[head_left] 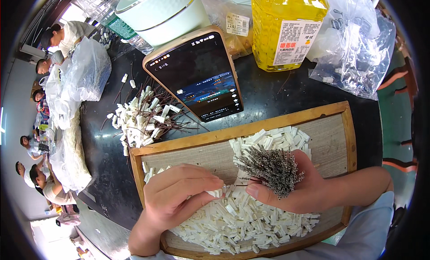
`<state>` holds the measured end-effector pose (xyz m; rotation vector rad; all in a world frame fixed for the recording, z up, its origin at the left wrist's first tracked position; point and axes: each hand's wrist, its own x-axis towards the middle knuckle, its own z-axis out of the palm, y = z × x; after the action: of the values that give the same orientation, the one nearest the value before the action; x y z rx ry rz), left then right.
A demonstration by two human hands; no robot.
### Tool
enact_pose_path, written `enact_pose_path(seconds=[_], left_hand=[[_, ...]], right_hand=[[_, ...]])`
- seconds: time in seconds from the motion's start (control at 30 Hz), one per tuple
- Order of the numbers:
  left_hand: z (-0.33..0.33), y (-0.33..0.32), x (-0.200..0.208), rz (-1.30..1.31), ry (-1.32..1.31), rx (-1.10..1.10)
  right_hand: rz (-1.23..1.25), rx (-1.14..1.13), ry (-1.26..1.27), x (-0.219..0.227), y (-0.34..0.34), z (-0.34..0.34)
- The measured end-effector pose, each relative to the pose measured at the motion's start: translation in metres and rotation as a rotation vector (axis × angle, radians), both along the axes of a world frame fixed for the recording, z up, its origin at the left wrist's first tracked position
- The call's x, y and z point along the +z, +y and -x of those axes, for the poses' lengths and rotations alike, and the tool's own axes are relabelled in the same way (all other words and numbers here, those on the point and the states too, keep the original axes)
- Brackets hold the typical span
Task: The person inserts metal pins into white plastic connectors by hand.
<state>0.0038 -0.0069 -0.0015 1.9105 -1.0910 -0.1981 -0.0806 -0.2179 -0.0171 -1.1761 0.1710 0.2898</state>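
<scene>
Over the wooden tray [350, 143] on the black desk [107, 125], both hands at work, near each other. Left hand [172, 193]: thumb and fingers pinched closed on a small white piece [217, 193], above the loose pieces [242, 226]. Right hand [309, 188]: gripping a thick bundle [275, 172] of thin dark wires, many small metal ends showing, thumb along its lower left side. One wire [238, 185] runs level between the right thumb and the white piece; cannot tell if its end sits inside the piece or only against it.

Loose pieces heaped in the tray, under and between the hands, a further patch behind the bundle; bare board at the upper right corner. Beyond the tray's upper left corner, a pile [143, 114] of white pieces with brown wires, on the desk. Phone [201, 76] tilted upright beside it, screen lit, a pale green pot [165, 18] just behind. Yellow jug [268, 36] farther right, clear bag [354, 58] next to it. Far left, several people [71, 38] along another desk
</scene>
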Motion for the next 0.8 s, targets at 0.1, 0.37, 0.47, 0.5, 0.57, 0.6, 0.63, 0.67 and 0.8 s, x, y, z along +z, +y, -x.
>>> enact_pose_path(seconds=[0.1,0.37,0.47,0.5,0.57,0.6,0.63,0.67,0.8], left_hand=[[0.001,-0.003,0.001,-0.050,-0.112,-0.030],[0.011,-0.009,-0.001,-0.055,-0.261,-0.082],[0.011,-0.011,-0.004,-0.044,-0.248,-0.093],[0.010,-0.012,-0.004,-0.042,-0.246,-0.096],[0.010,-0.012,-0.002,-0.035,-0.206,-0.106],[0.011,-0.011,-0.001,-0.037,-0.208,-0.105],[0.010,-0.011,-0.002,-0.020,-0.182,-0.096],[0.010,-0.011,-0.002,-0.002,-0.157,-0.088],[0.006,-0.011,0.004,-0.020,-0.102,-0.101]], right_hand=[[-0.022,0.025,0.000,-0.001,-0.001,0.000],[0.109,0.091,-0.083,-0.008,-0.003,0.002],[0.099,0.095,-0.071,-0.009,-0.004,0.001],[0.124,0.101,-0.096,-0.009,-0.004,0.000],[0.144,0.114,-0.126,-0.009,-0.003,0.000],[0.104,0.115,-0.106,-0.008,-0.003,0.000],[0.066,0.116,-0.084,-0.008,-0.003,0.000],[0.067,0.117,-0.086,-0.008,-0.002,0.000],[0.091,0.112,-0.085,-0.008,-0.003,0.001]])
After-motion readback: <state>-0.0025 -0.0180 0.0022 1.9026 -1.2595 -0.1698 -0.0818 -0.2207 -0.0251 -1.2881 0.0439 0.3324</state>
